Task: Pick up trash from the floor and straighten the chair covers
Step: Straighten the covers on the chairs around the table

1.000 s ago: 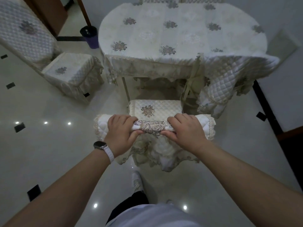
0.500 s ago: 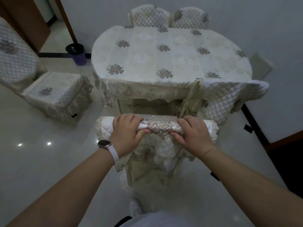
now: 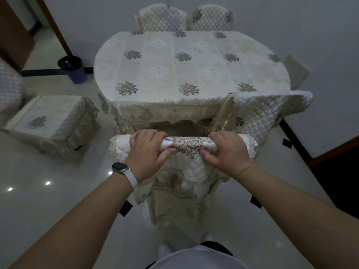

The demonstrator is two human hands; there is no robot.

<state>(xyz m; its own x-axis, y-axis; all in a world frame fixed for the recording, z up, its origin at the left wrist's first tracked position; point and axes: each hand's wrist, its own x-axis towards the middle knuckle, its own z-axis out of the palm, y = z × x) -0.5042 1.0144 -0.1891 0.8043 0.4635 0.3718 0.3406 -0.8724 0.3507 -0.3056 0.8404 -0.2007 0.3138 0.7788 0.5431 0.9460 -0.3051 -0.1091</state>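
A chair with a white quilted cover stands straight before me, its seat tucked under the table. My left hand grips the top rail of the backrest on its left half. My right hand grips the same rail on the right half. Between the two hands shows the cover's brown floral patch. The cover's lace skirt hangs bunched down the back of the chair. No trash shows on the floor in view.
An oval table under a floral cloth stands ahead, two covered chairs behind it. Another covered chair sits at left, one more at the table's right corner. A purple bin stands by the doorway. Glossy tiled floor surrounds me.
The chair has slid forward under the table with both hands still on its top rail; its seat, visible earlier, is now hidden. The view has tilted up to show the far chairs.
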